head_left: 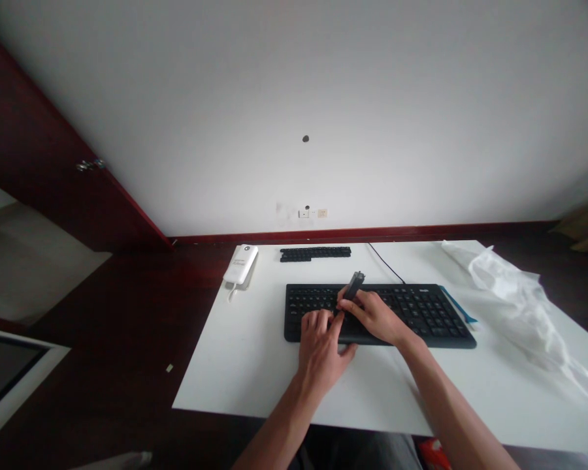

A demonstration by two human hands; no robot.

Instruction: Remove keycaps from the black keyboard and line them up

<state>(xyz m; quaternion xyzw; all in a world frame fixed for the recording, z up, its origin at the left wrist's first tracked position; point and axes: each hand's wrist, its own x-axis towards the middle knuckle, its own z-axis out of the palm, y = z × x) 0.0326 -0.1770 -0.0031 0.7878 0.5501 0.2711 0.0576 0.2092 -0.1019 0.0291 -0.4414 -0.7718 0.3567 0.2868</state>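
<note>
A black full-size keyboard point(453, 329) lies on the white table in front of me. My right hand point(375, 318) is closed around a dark grey handheld tool point(355, 285), held tilted over the keys left of the keyboard's middle. Two small prongs show at the tool's upper end; its lower end is hidden by my fingers. My left hand point(319, 343) rests on the front left part of the keyboard, fingers bent on the keys, index fingertip close to the tool's lower end. Its thumb is apart from the fingers, at the keyboard's front edge.
Rows of loose black keycaps point(315, 254) lie behind the keyboard. A white box-like device with a strap point(241, 264) is at the table's back left. Crumpled clear plastic point(509, 294) covers the right side, near a blue strip point(458, 304). A cable point(386, 263) runs off the back edge.
</note>
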